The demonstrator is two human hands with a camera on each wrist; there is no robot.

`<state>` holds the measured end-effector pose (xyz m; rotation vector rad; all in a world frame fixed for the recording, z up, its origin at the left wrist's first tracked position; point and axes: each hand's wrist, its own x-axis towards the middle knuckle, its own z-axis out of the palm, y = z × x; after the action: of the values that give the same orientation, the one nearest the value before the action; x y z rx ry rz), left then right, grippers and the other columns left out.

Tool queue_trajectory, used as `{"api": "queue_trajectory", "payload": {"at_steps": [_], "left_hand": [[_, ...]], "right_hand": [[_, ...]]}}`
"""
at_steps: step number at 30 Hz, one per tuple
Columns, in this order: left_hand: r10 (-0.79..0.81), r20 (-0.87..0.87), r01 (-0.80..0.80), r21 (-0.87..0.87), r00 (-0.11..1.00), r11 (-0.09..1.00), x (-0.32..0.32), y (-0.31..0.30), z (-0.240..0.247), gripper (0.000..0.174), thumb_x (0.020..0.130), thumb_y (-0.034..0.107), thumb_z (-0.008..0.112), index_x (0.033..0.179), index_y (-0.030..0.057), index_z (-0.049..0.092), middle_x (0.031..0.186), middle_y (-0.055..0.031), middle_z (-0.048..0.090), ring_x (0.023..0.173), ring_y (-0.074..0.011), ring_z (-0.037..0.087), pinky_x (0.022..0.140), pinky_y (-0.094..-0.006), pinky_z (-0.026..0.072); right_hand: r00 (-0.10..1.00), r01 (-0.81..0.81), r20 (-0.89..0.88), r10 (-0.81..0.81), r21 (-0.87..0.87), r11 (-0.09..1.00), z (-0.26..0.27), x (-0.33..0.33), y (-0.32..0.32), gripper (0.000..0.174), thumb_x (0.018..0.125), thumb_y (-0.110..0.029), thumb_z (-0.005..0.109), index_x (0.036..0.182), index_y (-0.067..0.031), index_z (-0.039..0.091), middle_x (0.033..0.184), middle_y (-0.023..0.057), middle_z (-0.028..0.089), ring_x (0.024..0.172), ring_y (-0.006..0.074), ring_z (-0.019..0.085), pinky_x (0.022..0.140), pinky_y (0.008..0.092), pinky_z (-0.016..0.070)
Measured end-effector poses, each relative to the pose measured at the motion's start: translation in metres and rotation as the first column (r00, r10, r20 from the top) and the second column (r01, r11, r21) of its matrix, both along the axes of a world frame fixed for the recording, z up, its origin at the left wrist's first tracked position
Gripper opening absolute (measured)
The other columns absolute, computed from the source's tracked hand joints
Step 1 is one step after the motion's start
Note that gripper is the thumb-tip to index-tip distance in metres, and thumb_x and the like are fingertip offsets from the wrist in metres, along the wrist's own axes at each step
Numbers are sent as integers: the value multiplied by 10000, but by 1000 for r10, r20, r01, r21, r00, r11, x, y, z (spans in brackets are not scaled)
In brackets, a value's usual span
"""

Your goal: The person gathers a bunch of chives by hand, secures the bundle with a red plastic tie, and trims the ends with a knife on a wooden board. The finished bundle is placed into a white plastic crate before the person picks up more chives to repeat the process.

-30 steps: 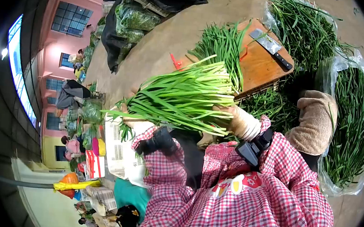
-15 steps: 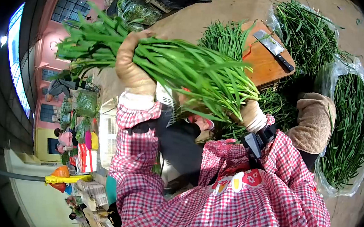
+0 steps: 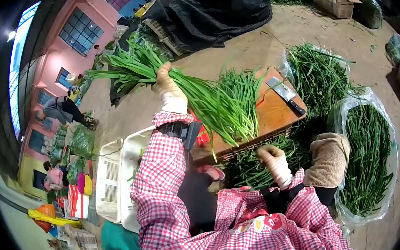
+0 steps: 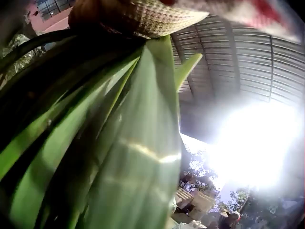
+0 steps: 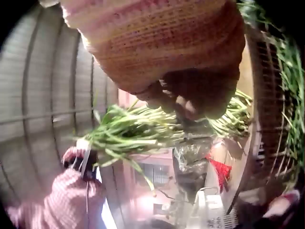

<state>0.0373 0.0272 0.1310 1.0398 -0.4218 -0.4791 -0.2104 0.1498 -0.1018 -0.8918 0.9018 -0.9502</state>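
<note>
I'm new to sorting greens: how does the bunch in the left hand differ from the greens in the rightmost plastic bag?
The held bunch is gripped in the left hand; the bagged greens lie in a clear plastic bag. The held bunch is brighter green with pale stem ends; the bagged greens look darker. Both have long, narrow leaves.

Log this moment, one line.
left hand: grips green stalk bunch | right hand: fingers curled, apart from bunch | cleaver: lying on wooden board | other stalks: on board
</note>
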Motion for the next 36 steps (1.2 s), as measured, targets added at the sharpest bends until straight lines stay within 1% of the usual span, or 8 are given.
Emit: {"api": "queue_trajectory", "payload": {"at_steps": [7, 11, 17, 23, 28, 32, 35, 36], "left_hand": [[62, -88, -52, 111, 994, 992, 19, -6, -34, 321, 711, 201, 691, 922, -16, 583, 929, -110, 573, 822, -250, 559, 730, -414, 493], [-1, -127, 3, 16, 992, 1000, 10, 16, -39, 409, 713, 164, 698, 1008, -91, 576, 1013, -135, 590, 869, -241, 572, 805, -392, 487], [-61, -271, 76, 45, 961, 996, 48, 27, -55, 478, 765, 209, 658, 1145, -51, 533, 1108, -184, 578, 955, -305, 587, 863, -459, 487], [-169, -268, 189, 49, 949, 981, 63, 42, -76, 453, 786, 231, 645, 1132, -33, 521, 1118, -162, 571, 942, -299, 594, 871, -440, 504], [-214, -225, 241, 96, 950, 966, 74, 57, -80, 319, 783, 278, 665, 980, 51, 561, 923, -100, 593, 835, -264, 584, 808, -441, 496], [-150, -257, 167, 45, 955, 985, 122, 68, -86, 228, 781, 286, 643, 828, 73, 577, 820, -82, 607, 767, -257, 578, 755, -435, 494], [-128, -239, 130, -10, 963, 991, 162, 82, -81, 184, 783, 227, 632, 801, 53, 575, 784, -82, 600, 738, -246, 584, 735, -399, 501], [-158, -237, 159, -13, 959, 987, 164, 87, -78, 183, 784, 229, 630, 795, 55, 578, 786, -82, 599, 739, -246, 581, 735, -400, 501]], "right_hand": [[755, -246, -468, -460, -851, 464, 82, 32, -6, 327, 762, -278, 783, 969, -63, 648, 776, 108, 675, 676, 289, 652, 629, 370, 513], [667, -375, -586, -460, -798, 472, 67, 46, -13, 214, 801, -233, 736, 892, -65, 638, 736, 114, 656, 673, 317, 641, 624, 393, 506], [937, -193, -349, -4, -528, 827, 66, 32, 1, 130, 857, -100, 679, 958, -19, 678, 759, 121, 665, 655, 194, 638, 640, 303, 520], [837, -546, -179, 517, -344, 764, 74, 18, 6, 184, 906, -153, 646, 992, 10, 659, 753, 41, 650, 703, 95, 596, 661, 271, 511], [777, -626, -266, 571, -421, 656, 73, 6, 9, 177, 904, -164, 654, 993, -12, 668, 756, 57, 660, 726, 114, 616, 673, 292, 511], [590, -807, -594, 547, -412, 423, 43, -14, 4, 175, 864, -195, 666, 1007, -95, 687, 831, 122, 692, 756, 235, 672, 693, 344, 524], [-82, -940, -976, 201, 143, 311, 16, -28, -6, 326, 839, -342, 640, 1098, -148, 681, 903, 137, 701, 845, 345, 669, 757, 434, 532], [-42, -911, -979, 199, 119, 394, 24, -34, -6, 350, 836, -340, 644, 1133, -156, 667, 911, 142, 700, 847, 347, 669, 764, 436, 533]]}}
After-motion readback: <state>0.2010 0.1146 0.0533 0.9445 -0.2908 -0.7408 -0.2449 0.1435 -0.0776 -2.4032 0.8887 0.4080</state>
